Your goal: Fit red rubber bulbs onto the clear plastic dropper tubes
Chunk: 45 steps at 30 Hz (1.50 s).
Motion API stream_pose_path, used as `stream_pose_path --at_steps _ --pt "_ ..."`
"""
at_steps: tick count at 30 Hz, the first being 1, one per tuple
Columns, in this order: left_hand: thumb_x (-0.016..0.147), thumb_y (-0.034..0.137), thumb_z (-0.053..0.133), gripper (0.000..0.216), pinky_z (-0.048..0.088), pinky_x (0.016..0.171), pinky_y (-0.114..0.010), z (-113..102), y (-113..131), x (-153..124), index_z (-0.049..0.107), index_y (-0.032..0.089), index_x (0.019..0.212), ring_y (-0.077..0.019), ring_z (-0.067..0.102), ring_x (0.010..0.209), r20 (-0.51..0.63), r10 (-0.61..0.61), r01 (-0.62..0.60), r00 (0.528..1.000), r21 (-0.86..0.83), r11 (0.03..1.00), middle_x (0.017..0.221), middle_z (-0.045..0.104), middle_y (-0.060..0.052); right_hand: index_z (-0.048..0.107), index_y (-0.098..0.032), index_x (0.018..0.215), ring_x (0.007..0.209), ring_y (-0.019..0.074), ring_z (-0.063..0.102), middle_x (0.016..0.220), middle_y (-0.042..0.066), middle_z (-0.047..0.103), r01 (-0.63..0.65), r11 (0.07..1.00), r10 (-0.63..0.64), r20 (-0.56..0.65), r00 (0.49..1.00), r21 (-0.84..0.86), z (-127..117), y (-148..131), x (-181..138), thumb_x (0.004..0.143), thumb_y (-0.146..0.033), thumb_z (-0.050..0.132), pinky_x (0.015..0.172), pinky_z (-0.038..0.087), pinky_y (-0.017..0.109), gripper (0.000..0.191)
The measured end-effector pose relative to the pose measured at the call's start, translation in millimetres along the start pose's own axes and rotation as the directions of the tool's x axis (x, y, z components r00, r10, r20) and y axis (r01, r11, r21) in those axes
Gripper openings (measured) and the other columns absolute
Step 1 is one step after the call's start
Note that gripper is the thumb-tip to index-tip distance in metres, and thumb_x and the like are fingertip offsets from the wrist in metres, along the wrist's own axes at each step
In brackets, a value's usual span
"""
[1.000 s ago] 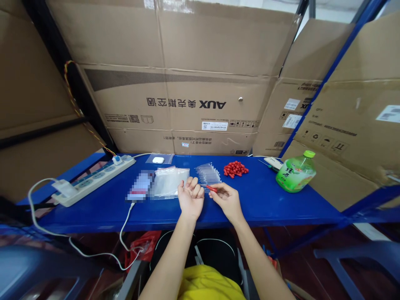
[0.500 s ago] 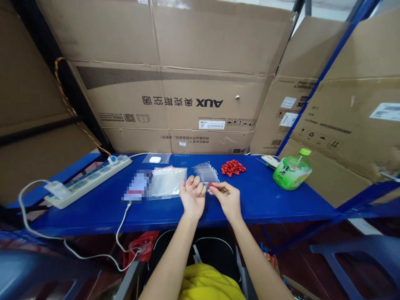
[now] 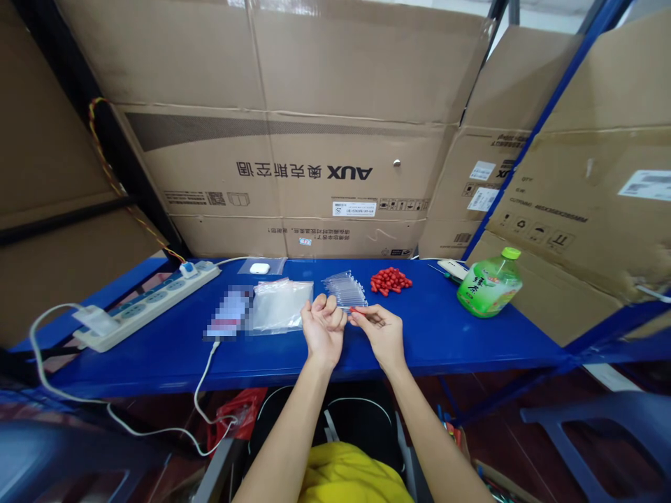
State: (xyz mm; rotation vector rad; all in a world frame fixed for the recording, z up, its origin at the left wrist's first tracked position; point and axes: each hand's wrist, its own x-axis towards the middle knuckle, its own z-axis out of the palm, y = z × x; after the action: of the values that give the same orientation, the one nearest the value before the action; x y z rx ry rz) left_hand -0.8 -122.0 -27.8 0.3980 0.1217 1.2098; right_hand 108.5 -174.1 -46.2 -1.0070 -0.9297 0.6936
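Now | right hand (image 3: pixel 382 334) pinching small red piece (image 3: pixel 358 310) | left hand (image 3: pixel 322 327) curled beside it, hold unclear

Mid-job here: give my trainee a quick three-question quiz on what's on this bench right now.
1. True or false: the green bottle is to the right of the pile of red pieces.
2. The right hand pinches: A) a small red piece; B) a coin; C) a pen.
3. Which hand is nearer the clear plastic bags?
Key: 1 true; 2 A; 3 the left hand.
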Motion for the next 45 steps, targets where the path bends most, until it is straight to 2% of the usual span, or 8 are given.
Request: stream_pose_path --at_steps 6,12,19,31,38,45 --pt "0.094 0.054 0.057 0.049 0.018 0.042 -0.024 4 0 0 0.027 0.021 0.073 -0.0057 0.017 0.04 -0.032 0.002 -0.001 0.999 0.033 0.999 0.058 0.023 0.008 0.076 -0.019 0.087 0.076 0.0223 0.075 0.085 0.005 0.078 -0.004 1.0 0.004 0.0 1.0 -0.002 0 1 1 0.072 -0.039 0.085 0.079 0.064 0.039 0.027" --pt "0.097 0.037 0.059 0.044 0.016 0.041 -0.023 3 0 1 0.025 0.021 0.073 -0.0054 0.011 0.041 -0.033 -0.039 0.039 0.999 -0.001 0.999 0.059 0.02 0.009 0.077 -0.018 0.087 0.076 0.0227 0.075 0.085 0.005 0.078 -0.014 1.0 0.014 0.01 1.0 -0.005 0 0 0 0.071 -0.039 0.086 0.079 0.064 0.039 0.028" --pt "0.097 0.034 0.057 0.042 0.016 0.04 -0.022 -1 3 1 0.026 0.021 0.073 -0.0048 0.01 0.04 -0.046 -0.071 0.071 0.996 -0.004 0.997 0.059 0.02 0.009 0.077 -0.019 0.085 0.076 0.0228 0.075 0.083 0.005 0.078 -0.03 0.999 0.031 0.042 0.999 -0.018 1 -1 0 0.071 -0.039 0.086 0.079 0.065 0.04 0.026" --pt "0.096 0.038 0.058 0.043 0.016 0.04 -0.022 -3 7 1 0.027 0.021 0.073 -0.004 0.011 0.039 -0.052 -0.041 0.044 0.998 0.043 0.998 0.059 0.019 0.009 0.078 -0.019 0.086 0.08 0.0256 0.077 0.085 0.007 0.079 -0.034 0.998 0.041 0.107 0.993 -0.062 -2 6 -2 0.073 -0.037 0.084 0.079 0.064 0.04 0.023" --pt "0.094 0.042 0.061 0.045 0.014 0.04 -0.021 -2 12 -1 0.027 0.021 0.073 -0.0036 0.011 0.039 -0.05 -0.103 0.109 0.993 0.141 0.984 0.059 0.019 0.009 0.078 -0.019 0.085 0.077 0.0253 0.077 0.082 0.006 0.078 -0.009 0.992 0.028 0.157 0.987 -0.122 -7 8 -1 0.076 -0.035 0.082 0.077 0.064 0.039 0.018" --pt "0.096 0.041 0.058 0.043 0.013 0.04 -0.021 -3 13 -2 0.027 0.021 0.074 -0.004 0.011 0.04 -0.02 -0.128 0.129 0.992 0.088 0.988 0.06 0.019 0.009 0.078 -0.019 0.087 0.077 0.0244 0.077 0.084 0.005 0.078 0.016 0.989 0.009 0.167 0.986 -0.148 -7 8 -1 0.077 -0.036 0.082 0.076 0.064 0.037 0.02"
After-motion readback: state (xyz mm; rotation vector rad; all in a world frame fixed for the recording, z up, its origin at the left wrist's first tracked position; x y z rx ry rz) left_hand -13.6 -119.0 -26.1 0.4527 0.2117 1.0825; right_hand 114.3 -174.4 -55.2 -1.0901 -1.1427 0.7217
